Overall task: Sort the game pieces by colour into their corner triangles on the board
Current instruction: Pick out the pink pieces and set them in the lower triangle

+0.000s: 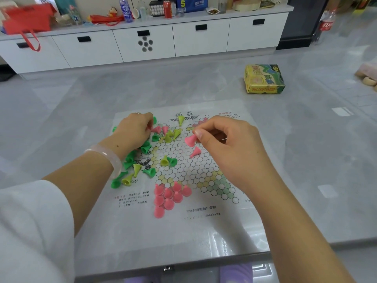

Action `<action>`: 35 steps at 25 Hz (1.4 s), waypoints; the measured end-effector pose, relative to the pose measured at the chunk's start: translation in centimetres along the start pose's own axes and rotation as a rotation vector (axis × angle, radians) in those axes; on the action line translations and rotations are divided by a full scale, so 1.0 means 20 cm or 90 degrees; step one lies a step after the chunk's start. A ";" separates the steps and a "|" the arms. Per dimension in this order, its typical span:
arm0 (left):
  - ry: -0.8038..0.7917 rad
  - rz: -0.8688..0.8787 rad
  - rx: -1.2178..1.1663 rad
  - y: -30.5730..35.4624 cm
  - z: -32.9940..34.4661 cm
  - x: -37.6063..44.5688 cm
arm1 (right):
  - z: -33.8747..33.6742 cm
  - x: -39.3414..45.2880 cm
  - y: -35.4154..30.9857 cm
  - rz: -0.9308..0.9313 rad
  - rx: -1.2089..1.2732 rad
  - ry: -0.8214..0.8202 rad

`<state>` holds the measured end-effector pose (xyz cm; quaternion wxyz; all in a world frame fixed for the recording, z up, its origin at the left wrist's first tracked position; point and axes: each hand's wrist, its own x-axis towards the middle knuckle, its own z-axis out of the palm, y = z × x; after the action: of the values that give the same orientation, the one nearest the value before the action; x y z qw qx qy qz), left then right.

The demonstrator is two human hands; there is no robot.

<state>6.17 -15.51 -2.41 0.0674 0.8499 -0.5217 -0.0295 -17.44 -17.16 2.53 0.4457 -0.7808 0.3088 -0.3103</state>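
right hand (222,137) pinches pink cone piece (190,139) | tipped sideways | above board (204,180)

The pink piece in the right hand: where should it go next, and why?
Probably down to the pink cluster in the near corner triangle. The right hand pinches a pink piece above mid-board, and the pink pieces already gathered stand there.

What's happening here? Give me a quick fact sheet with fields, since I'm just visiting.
Board: paper game sheet lying flat on a grey table
Sorted: pink pieces clustered upright in the near corner triangle
Unsorted: green pieces and yellow pieces lying scattered
Right hand: pinches a pink piece
Left hand: fingers curled among the pieces at the far left
Nearby: yellow-green box
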 end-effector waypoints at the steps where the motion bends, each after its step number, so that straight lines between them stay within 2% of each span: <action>1: -0.002 0.004 -0.017 -0.01 0.00 0.00 | 0.00 0.00 0.00 -0.001 -0.001 -0.001; 13: -0.062 -0.016 -0.029 0.00 0.04 0.04 | 0.01 0.01 0.01 -0.007 -0.015 0.004; 18: -0.025 -0.021 -0.006 0.03 0.03 0.04 | 0.02 0.01 0.01 -0.004 -0.015 -0.001; 28: 0.037 -0.058 -0.124 0.05 0.03 0.05 | 0.02 0.01 0.01 0.001 -0.024 0.004; 32: 0.068 -0.037 -0.135 0.03 0.01 0.03 | 0.01 0.01 0.01 0.001 -0.021 0.007; 35: 0.098 -0.047 -0.256 0.03 -0.07 -0.01 | 0.01 0.00 0.00 0.000 -0.012 0.005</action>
<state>5.65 -15.49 -0.99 0.2743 0.8376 -0.4671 -0.0707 -17.26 -17.12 2.47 0.4373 -0.7835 0.3134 -0.3109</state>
